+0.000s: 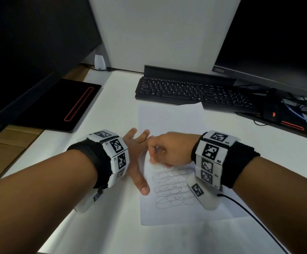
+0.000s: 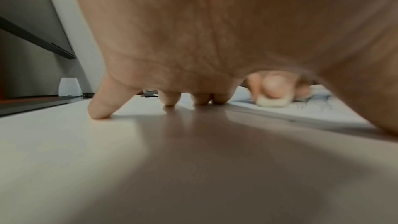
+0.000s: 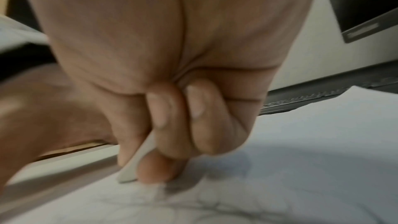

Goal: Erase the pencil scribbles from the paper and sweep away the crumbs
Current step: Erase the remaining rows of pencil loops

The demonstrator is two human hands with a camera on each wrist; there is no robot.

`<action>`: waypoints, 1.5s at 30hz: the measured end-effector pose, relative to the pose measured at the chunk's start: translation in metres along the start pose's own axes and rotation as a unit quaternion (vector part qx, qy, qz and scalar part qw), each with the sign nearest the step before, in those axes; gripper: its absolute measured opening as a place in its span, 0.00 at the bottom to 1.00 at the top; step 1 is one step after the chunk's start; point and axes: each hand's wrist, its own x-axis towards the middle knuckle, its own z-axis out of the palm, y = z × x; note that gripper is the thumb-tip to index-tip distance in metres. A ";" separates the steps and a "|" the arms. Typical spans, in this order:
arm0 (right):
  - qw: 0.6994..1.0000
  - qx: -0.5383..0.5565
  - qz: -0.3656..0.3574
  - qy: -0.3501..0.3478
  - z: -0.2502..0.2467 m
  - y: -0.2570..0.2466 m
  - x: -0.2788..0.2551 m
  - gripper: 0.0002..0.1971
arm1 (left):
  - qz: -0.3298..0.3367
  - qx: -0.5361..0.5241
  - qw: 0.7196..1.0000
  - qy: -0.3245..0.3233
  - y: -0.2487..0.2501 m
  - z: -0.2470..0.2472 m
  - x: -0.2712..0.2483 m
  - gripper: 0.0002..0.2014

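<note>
White counter, wide and bare-looking up front, carrying everything. Farther back, black keyboard, its near edge just overlapped by the paper's far corner. Paper lying flat in the middle, loops of pencil scribbles covering its nearer half, most of them not yet rubbed out. Left hand spread flat, fingers straight, grasping nothing; fingertips and thumb pressed along the sheet's left edge, likely to pin it against the rubbing. Right hand clenched around a small white eraser, pinched between thumb and curled fingers, its tip down on the paper at the top of the scribbles, just beside the left fingertips. Probably the first strokes of erasing. Crumbs possibly there already, but too blurred in the wrist views to tell.
</note>
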 end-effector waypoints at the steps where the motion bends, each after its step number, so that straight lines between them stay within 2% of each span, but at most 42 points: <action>1: 1.000 -0.001 0.003 0.019 -0.002 0.001 0.001 0.06 | -0.006 -0.007 1.000 -0.001 -0.001 0.001 0.000 0.62; 3: 1.000 -0.006 -0.010 0.011 0.000 0.000 0.000 0.06 | 0.003 0.003 1.000 -0.002 -0.001 0.000 -0.002 0.60; 6: 0.998 0.011 -0.018 -0.064 0.004 -0.003 -0.004 0.07 | 0.015 0.007 1.000 0.001 0.001 -0.001 -0.001 0.61; 10: 1.000 0.024 0.014 0.012 -0.005 0.007 0.004 0.05 | -0.015 -0.016 1.000 -0.009 -0.003 0.002 0.002 0.64; 11: 1.000 0.021 0.010 0.012 -0.004 0.007 0.003 0.06 | -0.012 -0.014 1.000 -0.012 -0.002 0.001 -0.001 0.62; 13: 0.999 0.016 -0.012 -0.032 0.002 0.002 0.000 0.06 | 0.001 0.008 1.000 -0.013 0.004 -0.003 -0.008 0.59; 15: 0.997 0.018 -0.016 -0.077 0.003 0.000 -0.004 0.07 | 0.004 0.029 1.000 -0.003 0.004 -0.003 -0.006 0.61; 20: 0.999 0.035 0.008 -0.013 -0.006 0.011 0.003 0.06 | -0.014 -0.013 1.000 -0.012 -0.004 0.002 0.001 0.65; 24: 0.994 0.037 -0.011 -0.101 0.001 0.005 -0.005 0.06 | -0.001 0.031 1.000 -0.005 0.004 -0.004 -0.007 0.63; 28: 0.999 0.029 0.020 -0.017 -0.010 0.015 0.002 0.07 | -0.006 0.000 1.000 -0.011 -0.001 0.000 -0.002 0.65; 32: 0.996 0.028 -0.009 -0.084 -0.001 0.011 -0.002 0.07 | -0.005 0.018 1.000 -0.011 -0.001 -0.001 -0.001 0.65; 33: 0.996 0.038 -0.005 -0.083 -0.001 0.012 -0.002 0.07 | -0.004 0.018 1.000 -0.007 -0.001 -0.001 0.000 0.65; 37: 0.999 0.036 0.015 -0.009 -0.007 0.018 -0.001 0.06 | -0.008 -0.003 1.000 -0.008 -0.004 0.002 0.004 0.67; 41: 0.996 0.031 -0.008 -0.080 0.002 0.009 -0.007 0.06 | -0.015 0.012 1.000 -0.011 -0.005 0.003 0.009 0.68; 45: 1.000 0.022 0.016 -0.010 -0.004 0.016 -0.002 0.06 | -0.014 -0.011 1.000 -0.014 -0.009 0.005 0.013 0.69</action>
